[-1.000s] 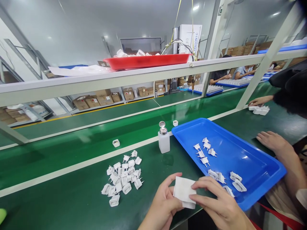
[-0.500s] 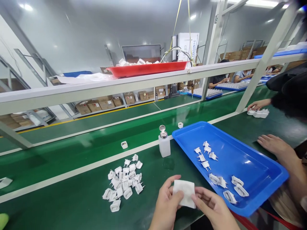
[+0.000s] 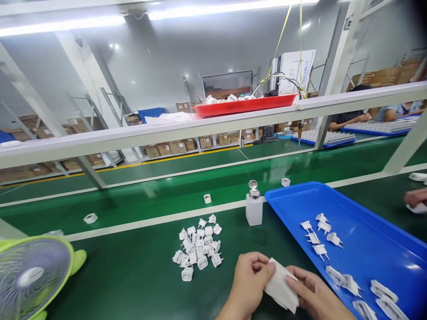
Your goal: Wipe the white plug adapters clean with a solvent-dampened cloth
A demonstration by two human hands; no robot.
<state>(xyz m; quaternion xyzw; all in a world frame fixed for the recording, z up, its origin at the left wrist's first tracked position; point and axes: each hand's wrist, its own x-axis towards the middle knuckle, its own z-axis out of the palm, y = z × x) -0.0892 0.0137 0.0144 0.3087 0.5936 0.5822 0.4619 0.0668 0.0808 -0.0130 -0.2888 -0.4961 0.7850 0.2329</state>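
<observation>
My left hand (image 3: 247,280) and my right hand (image 3: 313,295) both pinch a small white cloth pad (image 3: 280,289) low in the view, over the green bench. To the left of them lies a heap of several white plug parts (image 3: 197,246). A blue tray (image 3: 370,240) to the right holds several more white plug parts (image 3: 318,235). A small white dispenser bottle with a metal cap (image 3: 254,205) stands beside the tray's near-left corner.
A green conveyor belt (image 3: 160,186) runs behind the bench with single white parts (image 3: 90,218) on it. A lime-green desk fan (image 3: 33,275) sits at lower left. A red tray (image 3: 245,105) rests on the overhead shelf. Another person's hand (image 3: 415,198) shows at the right edge.
The view has swung left, bringing the fan into sight. My hands and the cloth sit lower, and the cloth is now tilted and partly folded between my fingers.
</observation>
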